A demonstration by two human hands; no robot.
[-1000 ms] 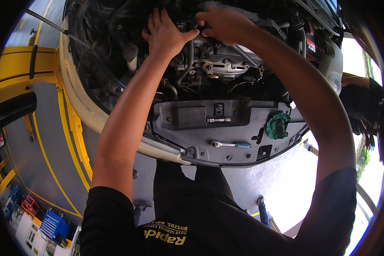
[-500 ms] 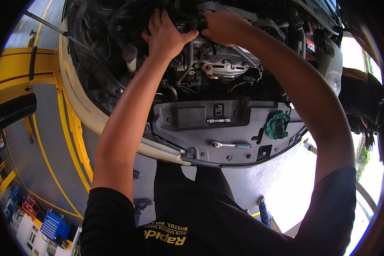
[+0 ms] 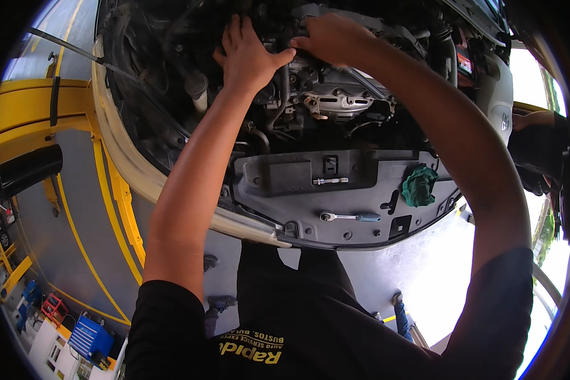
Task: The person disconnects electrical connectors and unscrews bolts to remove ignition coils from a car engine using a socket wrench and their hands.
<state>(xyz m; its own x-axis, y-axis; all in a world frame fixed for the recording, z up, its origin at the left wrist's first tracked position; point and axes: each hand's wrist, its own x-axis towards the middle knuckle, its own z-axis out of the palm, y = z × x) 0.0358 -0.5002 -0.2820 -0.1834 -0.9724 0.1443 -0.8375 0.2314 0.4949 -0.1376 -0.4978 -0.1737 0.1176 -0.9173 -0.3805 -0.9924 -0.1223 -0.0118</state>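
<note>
Both my arms reach into the open engine bay of a car. My left hand [image 3: 250, 61] is open, its fingers spread over dark engine parts and its thumb stretched toward my right hand. My right hand [image 3: 335, 39] is closed, palm down, above the engine; its fingertips and whatever they grip are hidden. The two thumbs nearly meet above a ribbed black hose [image 3: 285, 82]. Nearer to me sits a silver metal heat shield [image 3: 343, 104]. On the grey plastic cover [image 3: 278, 208] lie a ratchet [image 3: 350, 217], a socket extension [image 3: 330, 181] and a crumpled green cloth [image 3: 419, 185].
The car's pale front edge [image 3: 130, 158] curves along the left. Beyond it stands a yellow lift post [image 3: 38, 114]. A blue tool chest [image 3: 90, 335] is at lower left. A person in dark clothing [image 3: 538, 149] is by the car's right side. A battery [image 3: 464, 63] sits far right.
My right hand has shifted slightly left, bringing its thumb closer to my left thumb. My left hand keeps its place with fingers spread. The whole view has drifted a little.
</note>
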